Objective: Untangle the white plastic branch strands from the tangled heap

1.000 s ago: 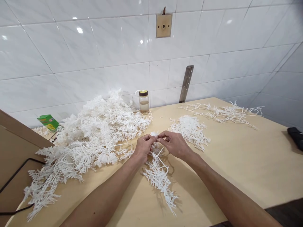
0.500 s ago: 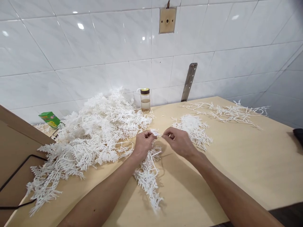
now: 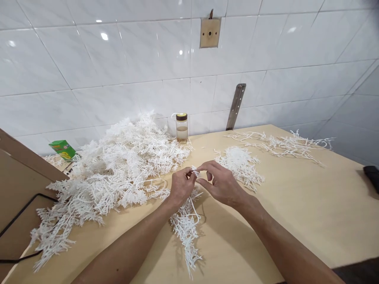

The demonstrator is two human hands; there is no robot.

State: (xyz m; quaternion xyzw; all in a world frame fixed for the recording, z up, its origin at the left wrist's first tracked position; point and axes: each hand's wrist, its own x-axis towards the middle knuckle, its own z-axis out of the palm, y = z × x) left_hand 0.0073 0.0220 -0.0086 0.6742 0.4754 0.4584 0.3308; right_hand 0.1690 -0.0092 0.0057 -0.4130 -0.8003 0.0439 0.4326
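Note:
My left hand (image 3: 182, 184) pinches a white plastic sprig with many thin, branching tips. A small tuft of the sprig (image 3: 195, 171) shows beyond the fingertips. My right hand (image 3: 220, 181) is at that tuft, its thumb and forefinger apart on either side; contact is hard to make out. Below my left hand, a longer white branching frond (image 3: 186, 228) hangs down over the table; the hand hides its upper end. To the left lies a large heap of white branching fronds (image 3: 118, 157). Just beyond my right hand is a smaller pile of white sprigs (image 3: 239, 163).
Bare white stems (image 3: 284, 144) lie at the back right of the wooden table (image 3: 310, 209). A lidded bottle (image 3: 181, 130) stands near the tiled wall. A green packet (image 3: 62, 150), a cardboard box (image 3: 26, 185) and a dark object (image 3: 371, 177) are at the sides.
My right hand has moved left to the tuft, and its thumb and forefinger have spread from a pinch. My left hand keeps its hold. The view has shifted slightly.

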